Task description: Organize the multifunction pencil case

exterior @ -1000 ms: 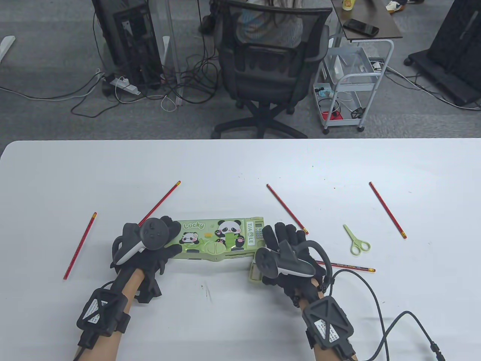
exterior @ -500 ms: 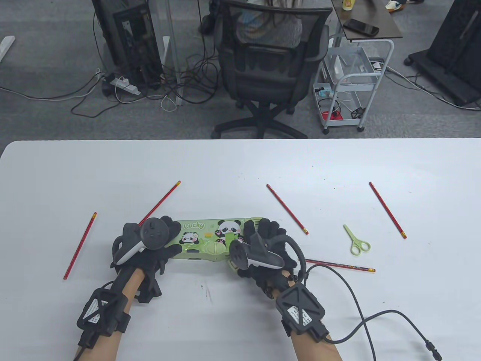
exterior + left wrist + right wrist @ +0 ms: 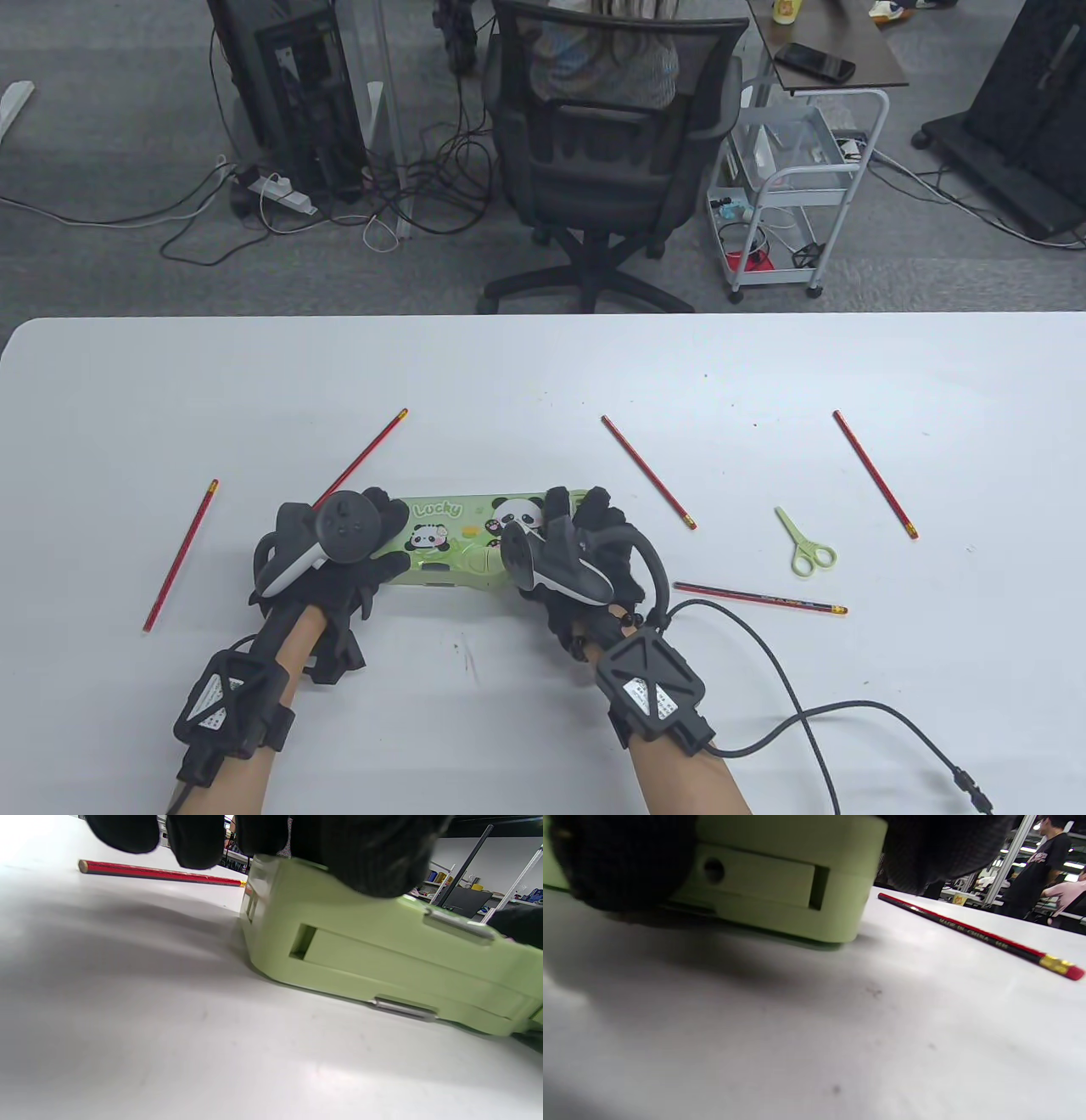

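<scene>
The green panda pencil case point(image 3: 458, 543) lies flat near the table's front edge, lid shut. My left hand point(image 3: 373, 535) holds its left end, fingers draped over the top point(image 3: 365, 853). At the other end my right hand point(image 3: 577, 522) covers the case, fingers on the lid and thumb point(image 3: 619, 861) against the front side beside a closed drawer panel point(image 3: 755, 878). Several red pencils lie loose: one point(image 3: 181, 556) far left, one point(image 3: 361, 458) behind my left hand, one point(image 3: 649, 471) and one point(image 3: 759, 598) by my right hand, one point(image 3: 876, 473) far right.
Small green scissors point(image 3: 804, 543) lie right of the case. My right glove's cable point(image 3: 814, 722) loops over the table's front right. Beyond the far edge stand an occupied office chair point(image 3: 602, 153) and a white cart point(image 3: 789, 195).
A small drawer stuck out of the case's front right side one second ago; it now sits flush. My right hand slid left onto the case's right end. My left hand stayed put.
</scene>
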Demonstrator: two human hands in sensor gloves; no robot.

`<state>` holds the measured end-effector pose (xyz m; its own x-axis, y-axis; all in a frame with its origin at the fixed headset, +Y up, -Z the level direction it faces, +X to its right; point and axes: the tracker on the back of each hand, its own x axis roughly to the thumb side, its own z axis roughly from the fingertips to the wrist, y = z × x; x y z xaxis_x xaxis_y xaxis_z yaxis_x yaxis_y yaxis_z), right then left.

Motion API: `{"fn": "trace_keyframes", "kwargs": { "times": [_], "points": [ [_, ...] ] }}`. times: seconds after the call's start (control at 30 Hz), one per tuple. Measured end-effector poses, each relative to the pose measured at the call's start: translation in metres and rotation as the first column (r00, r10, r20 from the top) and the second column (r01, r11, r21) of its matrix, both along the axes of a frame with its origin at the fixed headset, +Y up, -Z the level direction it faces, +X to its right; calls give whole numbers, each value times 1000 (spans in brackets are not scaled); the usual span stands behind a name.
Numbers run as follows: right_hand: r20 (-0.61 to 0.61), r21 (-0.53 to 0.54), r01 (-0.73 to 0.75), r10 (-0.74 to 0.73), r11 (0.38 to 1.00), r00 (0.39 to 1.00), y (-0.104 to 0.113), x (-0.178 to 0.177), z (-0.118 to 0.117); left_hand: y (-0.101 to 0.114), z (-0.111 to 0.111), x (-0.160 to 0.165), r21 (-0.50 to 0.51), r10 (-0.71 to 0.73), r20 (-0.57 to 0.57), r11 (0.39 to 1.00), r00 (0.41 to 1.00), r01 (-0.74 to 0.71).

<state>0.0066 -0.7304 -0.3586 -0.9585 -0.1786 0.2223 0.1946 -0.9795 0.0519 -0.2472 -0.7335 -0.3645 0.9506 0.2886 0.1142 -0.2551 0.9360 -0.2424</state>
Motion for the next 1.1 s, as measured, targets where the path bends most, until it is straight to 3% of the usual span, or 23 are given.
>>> {"fn": "trace_keyframes", "kwargs": {
  "times": [0.23,0.47,0.63,0.9,1.03,1.1],
  "points": [
    [14,73,62,-63,995,998,3,0,-1,0,0,0,-2,4,0,1000,1000,-4],
    [-6,46,66,-66,997,998,5,6,-1,1,-1,2,-17,11,-5,1000,1000,-11],
    [-44,-51,263,-265,963,963,13,34,-7,4,-1,9,-53,4,-11,999,1000,-4],
    [-61,-87,369,-375,925,925,14,51,-13,14,-8,21,-211,-61,-38,976,997,52],
    [-68,-114,400,-409,909,910,15,57,-17,16,-15,48,-309,-100,-74,948,992,73],
    [-70,-122,422,-432,899,899,14,60,-17,17,-20,65,-347,-215,-107,923,971,166]
  ]
}}
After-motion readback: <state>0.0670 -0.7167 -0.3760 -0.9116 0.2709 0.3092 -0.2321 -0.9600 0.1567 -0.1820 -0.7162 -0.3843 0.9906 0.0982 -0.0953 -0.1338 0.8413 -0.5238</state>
